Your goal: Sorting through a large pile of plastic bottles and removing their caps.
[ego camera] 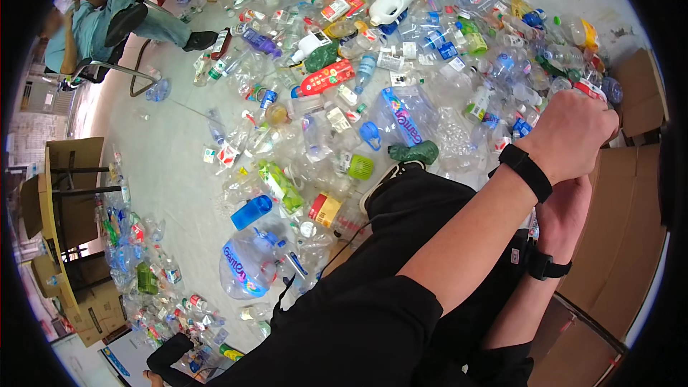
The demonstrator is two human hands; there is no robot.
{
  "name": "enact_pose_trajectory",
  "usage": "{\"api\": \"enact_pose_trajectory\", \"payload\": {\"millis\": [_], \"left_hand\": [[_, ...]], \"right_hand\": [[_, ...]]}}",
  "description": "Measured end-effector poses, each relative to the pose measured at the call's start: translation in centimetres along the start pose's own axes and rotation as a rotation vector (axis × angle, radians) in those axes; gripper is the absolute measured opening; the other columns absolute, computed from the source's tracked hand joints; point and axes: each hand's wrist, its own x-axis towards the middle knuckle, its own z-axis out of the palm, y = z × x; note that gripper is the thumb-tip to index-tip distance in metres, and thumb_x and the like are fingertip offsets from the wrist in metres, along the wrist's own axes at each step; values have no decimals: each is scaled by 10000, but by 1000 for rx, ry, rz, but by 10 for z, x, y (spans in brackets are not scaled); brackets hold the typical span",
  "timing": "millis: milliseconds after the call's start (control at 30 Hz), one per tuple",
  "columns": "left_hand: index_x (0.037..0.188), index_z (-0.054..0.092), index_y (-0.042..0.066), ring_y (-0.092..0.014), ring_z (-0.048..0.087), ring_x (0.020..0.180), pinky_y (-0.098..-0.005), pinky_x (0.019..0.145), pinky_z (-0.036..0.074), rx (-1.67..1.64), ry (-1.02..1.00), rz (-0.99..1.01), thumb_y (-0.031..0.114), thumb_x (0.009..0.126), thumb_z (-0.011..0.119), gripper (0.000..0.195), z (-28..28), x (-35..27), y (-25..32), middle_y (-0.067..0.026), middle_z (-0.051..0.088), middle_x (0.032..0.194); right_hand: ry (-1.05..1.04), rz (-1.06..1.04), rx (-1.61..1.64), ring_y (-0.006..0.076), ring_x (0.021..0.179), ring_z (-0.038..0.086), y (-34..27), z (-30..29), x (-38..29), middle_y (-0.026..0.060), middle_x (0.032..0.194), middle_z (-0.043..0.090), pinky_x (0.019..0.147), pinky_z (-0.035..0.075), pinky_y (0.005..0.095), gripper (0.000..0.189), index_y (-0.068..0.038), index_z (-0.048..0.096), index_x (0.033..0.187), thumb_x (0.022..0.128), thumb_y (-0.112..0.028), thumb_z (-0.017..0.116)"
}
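My left hand (572, 131) is curled into a fist at the right, back of the hand up. Its fingertips are hidden, and I cannot tell whether something is inside. Just beyond it lies a bottle with a red and white label (589, 89). My right hand (565, 208) is below and partly behind the left one; its palm and wrist show, but its fingers are hidden. Black straps circle both wrists. Before me spreads a pile of plastic bottles, among them a large clear jug (406, 115), a white handled jug (392, 4) and a red bottle (325, 78).
Cardboard boxes (618, 236) stand close at the right. A blue bottle (251, 213) and a big clear jug (244, 266) lie left of my leg. A seated person (88, 37) is at the upper left. More bottles (145, 279) and a yellow-edged table (55, 226) are at left.
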Motion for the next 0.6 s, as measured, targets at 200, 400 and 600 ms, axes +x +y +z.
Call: {"api": "enact_pose_trajectory", "payload": {"millis": [200, 400, 600], "left_hand": [[860, 748, 86, -309, 715, 770, -425, 715, 545, 51, -169, 25, 118, 749, 694, 128, -11, 0, 0, -121, 715, 745], [887, 753, 87, -309, 717, 790, -414, 727, 558, 74, -84, -38, 93, 730, 674, 176, -5, 3, -2, -122, 721, 771], [903, 746, 74, -298, 712, 881, -407, 767, 563, 57, -36, 83, 90, 714, 661, 208, -7, 3, -1, -156, 728, 931]], "right_hand": [[5, -30, -27, 170, 1152, 643, 1, -7, 3, 59, 1257, 678, 962, 520, 352, 318, -38, 602, 1270, 1080, -254, 467], [-16, -86, -80, 176, 1093, 649, -1, 7, -6, 54, 1259, 653, 955, 530, 357, 344, -70, 558, 1317, 1102, -297, 413], [-77, -95, 18, 197, 1072, 656, -3, -1, -2, 62, 1229, 648, 914, 550, 366, 334, -57, 552, 1299, 1101, -285, 408]]}}
